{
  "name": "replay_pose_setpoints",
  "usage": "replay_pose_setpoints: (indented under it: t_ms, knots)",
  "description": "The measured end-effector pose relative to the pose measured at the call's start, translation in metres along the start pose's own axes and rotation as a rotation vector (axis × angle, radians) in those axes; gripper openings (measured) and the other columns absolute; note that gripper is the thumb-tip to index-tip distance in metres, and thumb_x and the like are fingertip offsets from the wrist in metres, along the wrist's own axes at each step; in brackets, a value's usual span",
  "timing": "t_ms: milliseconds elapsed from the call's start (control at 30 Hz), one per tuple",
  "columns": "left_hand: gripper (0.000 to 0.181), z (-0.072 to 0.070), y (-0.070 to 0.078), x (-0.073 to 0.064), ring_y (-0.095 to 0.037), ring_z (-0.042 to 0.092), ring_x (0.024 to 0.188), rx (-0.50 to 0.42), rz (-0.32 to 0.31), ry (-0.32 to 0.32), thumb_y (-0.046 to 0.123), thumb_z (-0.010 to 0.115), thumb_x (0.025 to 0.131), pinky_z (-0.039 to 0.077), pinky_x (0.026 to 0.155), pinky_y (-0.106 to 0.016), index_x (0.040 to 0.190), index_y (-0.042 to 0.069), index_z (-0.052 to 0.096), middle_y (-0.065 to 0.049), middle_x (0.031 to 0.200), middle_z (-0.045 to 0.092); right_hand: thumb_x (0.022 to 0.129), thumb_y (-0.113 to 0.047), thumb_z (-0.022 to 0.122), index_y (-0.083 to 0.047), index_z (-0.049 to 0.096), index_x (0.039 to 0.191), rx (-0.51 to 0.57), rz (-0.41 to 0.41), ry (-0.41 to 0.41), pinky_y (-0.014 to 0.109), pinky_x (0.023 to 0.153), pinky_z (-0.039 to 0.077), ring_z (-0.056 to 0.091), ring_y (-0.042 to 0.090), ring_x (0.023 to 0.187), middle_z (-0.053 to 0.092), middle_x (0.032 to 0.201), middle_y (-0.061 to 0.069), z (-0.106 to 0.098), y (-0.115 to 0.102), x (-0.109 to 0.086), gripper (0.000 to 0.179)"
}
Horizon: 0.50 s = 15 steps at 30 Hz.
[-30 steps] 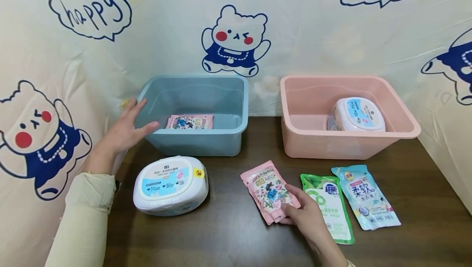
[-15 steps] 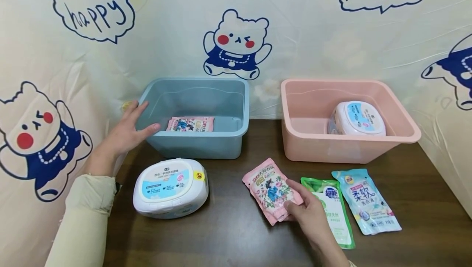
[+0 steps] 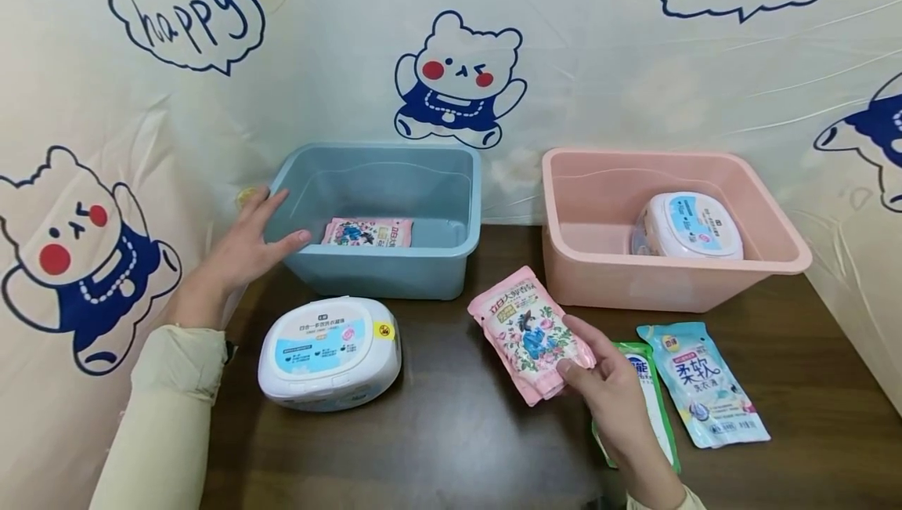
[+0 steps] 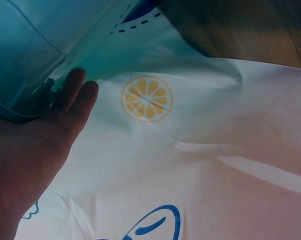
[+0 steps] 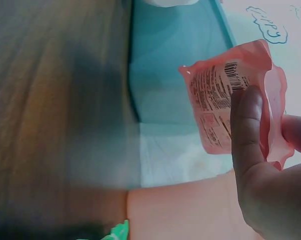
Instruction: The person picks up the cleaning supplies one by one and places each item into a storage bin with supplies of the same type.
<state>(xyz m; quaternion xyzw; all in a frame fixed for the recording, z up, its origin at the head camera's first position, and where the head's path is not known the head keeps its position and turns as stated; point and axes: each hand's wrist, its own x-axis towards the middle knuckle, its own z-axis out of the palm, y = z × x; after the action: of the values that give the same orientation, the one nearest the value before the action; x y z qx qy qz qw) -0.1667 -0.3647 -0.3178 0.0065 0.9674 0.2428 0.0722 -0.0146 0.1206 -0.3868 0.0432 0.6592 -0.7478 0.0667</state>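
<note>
Head view shows your right hand point(image 3: 611, 392) pinching the pink pouch point(image 3: 530, 333) just above the worktop point(image 3: 458, 432), in front of the gap between the tubs; keep thumb and fingers firm near its lower edge so it won't droop. Your left hand point(image 3: 243, 247), fingers straight, rests on the blue tub point(image 3: 380, 216); keep steadying it.

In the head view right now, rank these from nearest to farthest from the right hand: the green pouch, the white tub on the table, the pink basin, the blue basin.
Measured from the right hand:
1. Green pouch, right beneath the hand, partly covered by it.
2. Pink basin, behind the hand, slightly right.
3. Blue basin and white tub, both to the left; too close to call.
</note>
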Motion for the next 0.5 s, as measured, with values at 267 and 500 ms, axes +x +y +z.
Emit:
replay_pose_setpoints:
  t_ms: [267,500]
  knots:
    - [0.109,-0.003,0.002,-0.003,-0.053,-0.004,0.147,0.039,-0.019,-0.022,0.070,0.054,0.092,0.013,0.102,-0.082,0.161,0.018,-0.011,-0.009,0.166,-0.020,0.098,0.008,0.056,0.002,0.043,0.149,0.090,-0.141,-0.025,0.033,0.080,0.060,0.068,0.020,0.101,0.057,0.132,0.017,-0.001,-0.013,0.001,0.053]
    - [0.108,-0.004,0.003,-0.004,-0.055,-0.001,0.147,0.079,-0.032,-0.031,0.075,0.050,0.091,0.014,0.100,-0.083,0.161,0.021,-0.011,-0.004,0.166,-0.021,0.098,0.012,0.052,0.005,0.039,0.150,0.172,-0.259,-0.076,0.033,0.081,0.059,0.068,0.020,0.104,0.057,0.134,0.016,-0.003,-0.029,0.005,0.053]
